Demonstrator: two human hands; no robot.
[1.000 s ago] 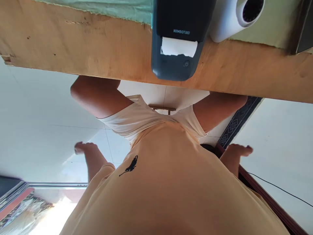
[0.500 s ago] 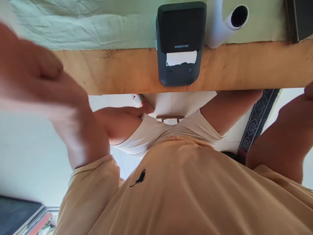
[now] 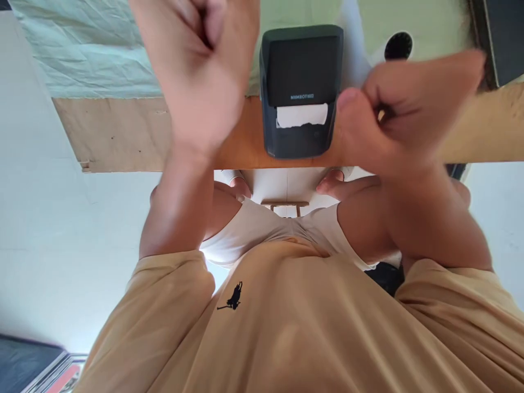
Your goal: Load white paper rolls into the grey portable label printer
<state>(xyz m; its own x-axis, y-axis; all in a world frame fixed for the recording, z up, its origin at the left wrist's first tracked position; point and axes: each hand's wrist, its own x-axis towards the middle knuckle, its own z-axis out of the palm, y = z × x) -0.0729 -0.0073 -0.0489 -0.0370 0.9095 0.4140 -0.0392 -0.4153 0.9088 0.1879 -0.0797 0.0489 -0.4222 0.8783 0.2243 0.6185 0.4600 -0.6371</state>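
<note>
A black NIIMBOT label printer (image 3: 302, 65) sits at the table's near edge, with a torn white paper strip (image 3: 303, 115) sticking out of its slot. My left hand (image 3: 204, 71) is left of the printer, raised and blurred, its fingers curled in; the frame's top cuts it off and hides what it holds, if anything. At the printer's right side, my right hand (image 3: 405, 109) is loosely closed with the thumb beside the folded fingers, and I see nothing in it. Behind that hand is a white tube-like object (image 3: 355, 49) with a dark round end (image 3: 398, 46).
Pale green cloth (image 3: 102, 54) covers the back of the wooden table (image 3: 123, 131). A dark flat object (image 3: 507, 38) lies at the far right. My legs in light shorts (image 3: 229, 229) are below the table edge, above a tiled floor.
Both hands have come inward from the sides, the left moving right and up, the right moving left beside the printer. The printer and table appear slightly lower in view.
</note>
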